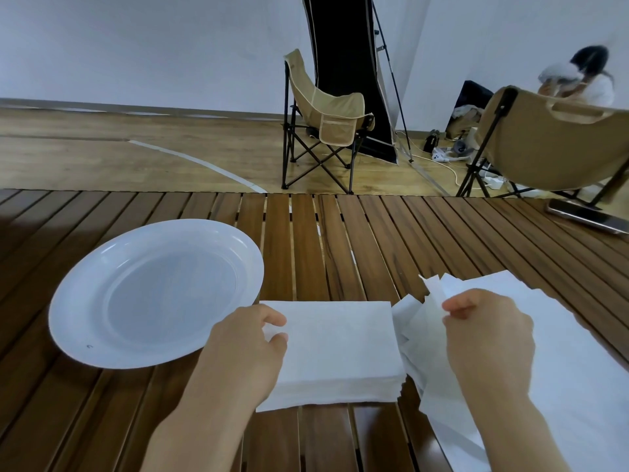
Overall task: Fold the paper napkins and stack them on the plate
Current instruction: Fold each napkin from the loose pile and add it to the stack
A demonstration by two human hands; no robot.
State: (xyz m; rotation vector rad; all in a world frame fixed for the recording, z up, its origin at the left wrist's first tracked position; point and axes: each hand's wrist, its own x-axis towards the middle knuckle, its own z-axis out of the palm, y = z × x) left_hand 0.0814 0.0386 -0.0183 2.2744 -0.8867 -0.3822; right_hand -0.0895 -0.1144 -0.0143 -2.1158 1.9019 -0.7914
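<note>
A thick stack of folded white napkins [340,352] lies on the slatted wooden table just in front of me. My left hand [248,342] pinches the left edge of the top napkin between thumb and fingers. To the right spreads a loose pile of unfolded white napkins [558,342]. My right hand [490,338] lies over that pile and pinches a raised sheet edge at its fingertips. The white plate [102,277] sits to the left of the stack with nothing on it.
A phone [585,216] lies at the table's far right edge. Beyond the table stand two tan folding chairs [326,120], a black stand, cables on the wooden floor, and a seated person at the far right.
</note>
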